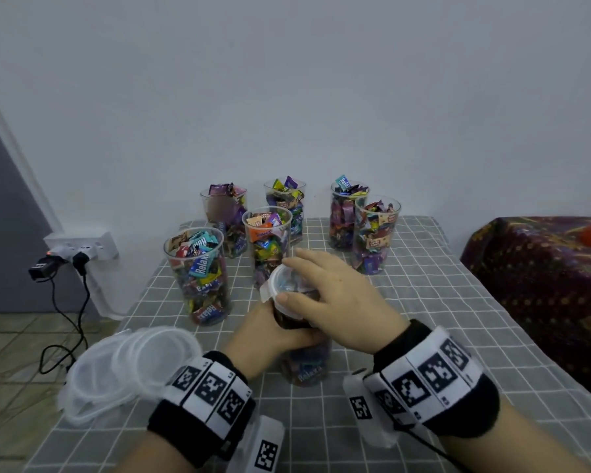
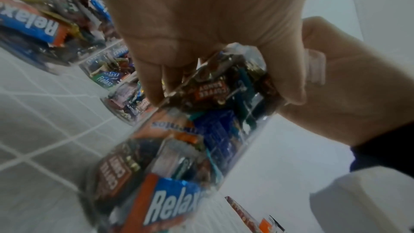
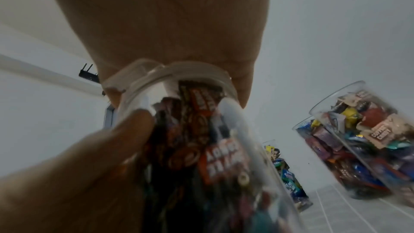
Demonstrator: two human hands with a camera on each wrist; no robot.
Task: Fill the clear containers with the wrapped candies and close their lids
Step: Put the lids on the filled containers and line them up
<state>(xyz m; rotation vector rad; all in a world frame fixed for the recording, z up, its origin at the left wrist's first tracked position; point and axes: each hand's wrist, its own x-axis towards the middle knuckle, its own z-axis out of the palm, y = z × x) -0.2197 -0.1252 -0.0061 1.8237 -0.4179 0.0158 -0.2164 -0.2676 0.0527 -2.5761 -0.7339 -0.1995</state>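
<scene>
Container in hand: a clear plastic container packed with wrapped candies, standing on the table near its front edge, between the two wrists.
Left hand: the left hand is wrapped round the container's upper wall, fingers curled against the plastic, steadying it.
Right hand: the right hand lies over the lid, fingers spread across its top and thumb at the rim; the lid looks tilted, not yet seated all round.
Handling: probably light for its size, with thin walls that would flex under a hard squeeze; smooth plastic, likely slippery. Best held round the body while pressure goes on the lid's rim rather than its centre.
Other containers: six open containers of candies stand further back, unlidded.
Spare lids: a stack of clear lids lies at the table's front left corner.
Surface: grey checked cloth, soft, so a tall container might rock.
Room: plain pale wall behind; wall socket with plugs at the left; patterned dark fabric at the right.
</scene>
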